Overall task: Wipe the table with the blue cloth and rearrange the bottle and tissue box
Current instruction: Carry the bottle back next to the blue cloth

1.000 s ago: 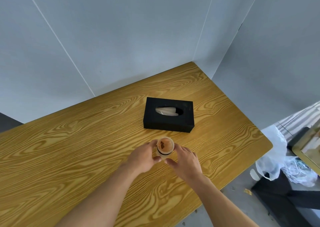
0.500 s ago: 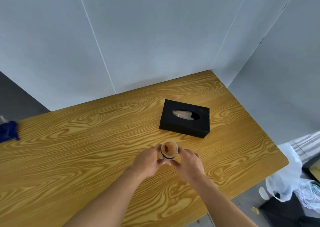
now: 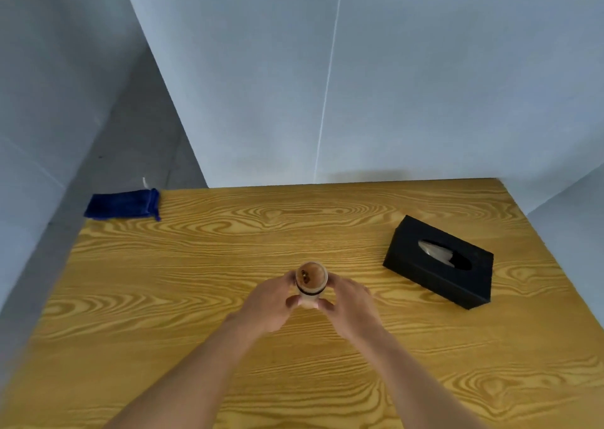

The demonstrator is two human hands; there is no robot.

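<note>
A small pale bottle [image 3: 311, 280] with a brown round cap stands upright near the middle of the wooden table [image 3: 196, 298]. My left hand [image 3: 269, 304] grips it from the left and my right hand [image 3: 351, 304] grips it from the right, fingers curled round its body. A black tissue box [image 3: 439, 262] with a tissue showing in its oval slot lies to the right of the bottle, apart from my hands. The folded blue cloth [image 3: 122, 204] lies at the table's far left corner.
Grey panel walls [image 3: 392, 85] close off the table's far side and right side. A narrow gap of grey floor [image 3: 137, 128] opens beyond the far left corner.
The view has swung left, bringing the whole blue cloth into sight and shifting the tissue box rightward in frame. Both hands keep hold of the bottle, farther left of the tissue box than before.
</note>
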